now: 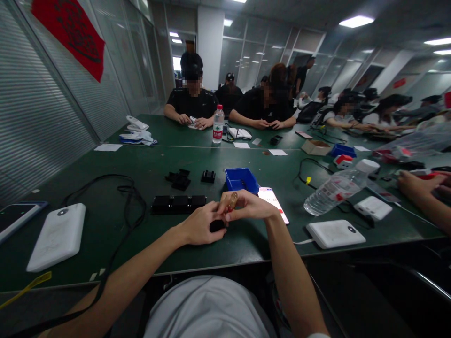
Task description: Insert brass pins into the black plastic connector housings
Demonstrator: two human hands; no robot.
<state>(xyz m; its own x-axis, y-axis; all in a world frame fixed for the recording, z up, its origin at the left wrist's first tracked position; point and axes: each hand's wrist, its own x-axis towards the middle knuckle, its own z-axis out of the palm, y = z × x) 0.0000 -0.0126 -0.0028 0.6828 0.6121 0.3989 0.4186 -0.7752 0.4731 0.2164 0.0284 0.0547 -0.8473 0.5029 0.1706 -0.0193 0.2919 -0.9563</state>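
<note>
Over the front of the green table, my left hand [200, 226] is closed around a small black part [216, 226], mostly covered by the fingers. My right hand [248, 205] grips what looks like a screwdriver [232, 202] by its clear amber handle. The screwdriver stands roughly upright above the black part; its tip is hidden by the fingers. Just behind the hands is a blue bin [242, 180] with small dark pieces inside. A row of black block-shaped parts [178, 204] lies left of the hands, with loose black pieces [178, 179] and a single black part [208, 176] beyond it.
A lit phone [274, 203] lies beside my right wrist. Farther right are a tilted water bottle [340, 188] and a white power bank [336, 234]. Another white power bank [57, 237] and a black cable [132, 202] lie left. Co-workers sit across the table and at right.
</note>
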